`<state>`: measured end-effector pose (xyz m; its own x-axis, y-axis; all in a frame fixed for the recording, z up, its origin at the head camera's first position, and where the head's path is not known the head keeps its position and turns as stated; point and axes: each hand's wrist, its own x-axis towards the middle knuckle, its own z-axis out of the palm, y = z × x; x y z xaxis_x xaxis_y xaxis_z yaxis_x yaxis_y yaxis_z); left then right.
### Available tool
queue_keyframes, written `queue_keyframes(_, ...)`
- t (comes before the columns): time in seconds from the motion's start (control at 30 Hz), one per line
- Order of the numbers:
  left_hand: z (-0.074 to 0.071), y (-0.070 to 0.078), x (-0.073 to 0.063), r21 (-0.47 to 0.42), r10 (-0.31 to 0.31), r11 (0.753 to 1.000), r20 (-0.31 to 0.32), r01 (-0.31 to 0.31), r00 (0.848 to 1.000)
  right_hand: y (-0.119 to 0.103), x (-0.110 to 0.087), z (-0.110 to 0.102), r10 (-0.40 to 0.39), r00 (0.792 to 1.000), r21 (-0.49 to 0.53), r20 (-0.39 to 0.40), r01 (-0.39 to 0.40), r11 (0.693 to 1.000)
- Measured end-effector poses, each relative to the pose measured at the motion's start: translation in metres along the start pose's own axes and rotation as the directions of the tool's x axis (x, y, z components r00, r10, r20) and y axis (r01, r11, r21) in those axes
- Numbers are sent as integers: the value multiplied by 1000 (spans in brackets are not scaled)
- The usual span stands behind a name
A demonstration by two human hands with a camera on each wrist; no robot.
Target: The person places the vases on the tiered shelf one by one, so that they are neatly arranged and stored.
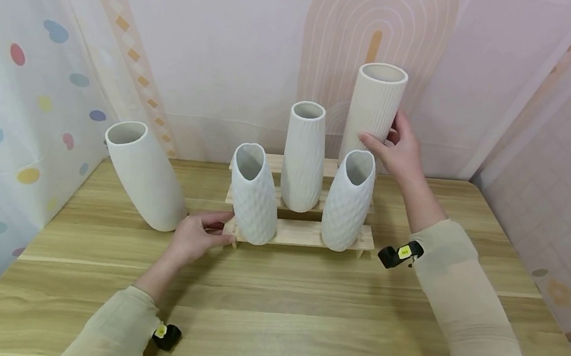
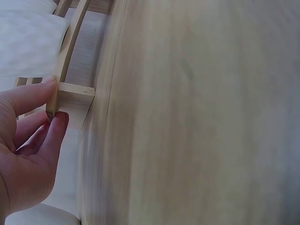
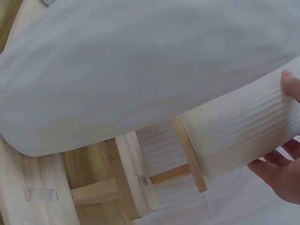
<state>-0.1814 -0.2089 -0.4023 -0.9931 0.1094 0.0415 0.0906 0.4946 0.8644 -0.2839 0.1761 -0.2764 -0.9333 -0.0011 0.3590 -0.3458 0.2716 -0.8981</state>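
My right hand (image 1: 400,149) grips a tall ribbed white vase (image 1: 375,103) at the right end of the stand's top tier; in the right wrist view the vase's base meets the top slat (image 3: 190,152). My left hand (image 1: 197,237) pinches the left end of the bottom tier of the wooden stand (image 1: 298,233), thumb on top and fingers beneath in the left wrist view. Two dimpled white vases with slanted mouths, a left one (image 1: 254,201) and a right one (image 1: 347,207), stand on the bottom tier. A slim textured vase (image 1: 303,162) stands on the middle tier.
A smooth white vase (image 1: 148,179) stands on the wooden table (image 1: 272,314) left of the stand, just beyond my left hand. Patterned curtains (image 1: 225,52) hang behind the table and along both sides.
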Motion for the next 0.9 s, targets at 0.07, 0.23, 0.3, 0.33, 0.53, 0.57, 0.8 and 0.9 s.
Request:
queue_keyframes(0.07, 1, 0, 0, 5, 2, 1000, -1, -2, 1000, 3, -3, -3, -22, 1000, 43, 18, 21, 999)
queue_keyframes(0.23, 2, -1, 1, 6, 11, 1000, -6, -11, 1000, 10, -13, -13, -24, 1000, 71, 18, 23, 997)
queue_keyframes(0.3, 2, -1, 1, 8, 12, 1000, -5, -12, 1000, 12, -19, -17, -12, 1000, 61, 2, 12, 998)
queue_keyframes(0.33, 3, -1, 2, 9, 13, 1000, -5, -13, 1000, 14, -22, -19, -6, 1000, 61, -5, 7, 998)
queue_keyframes(0.53, 2, 0, 2, 14, 17, 1000, 1, -17, 1000, 26, -45, -31, -9, 1000, 67, -22, 10, 998)
queue_keyframes(0.57, 2, 0, 2, 14, 17, 1000, 2, -17, 1000, 28, -49, -33, -7, 1000, 61, -21, 8, 998)
queue_keyframes(0.8, 4, 1, 2, 19, 22, 1000, -1, -22, 1000, 53, -81, -40, 22, 1000, 74, -9, -21, 997)
queue_keyframes(0.9, 4, 1, 1, 29, 33, 999, 1, -33, 999, 64, -93, -40, 36, 999, 119, -1, -36, 992)
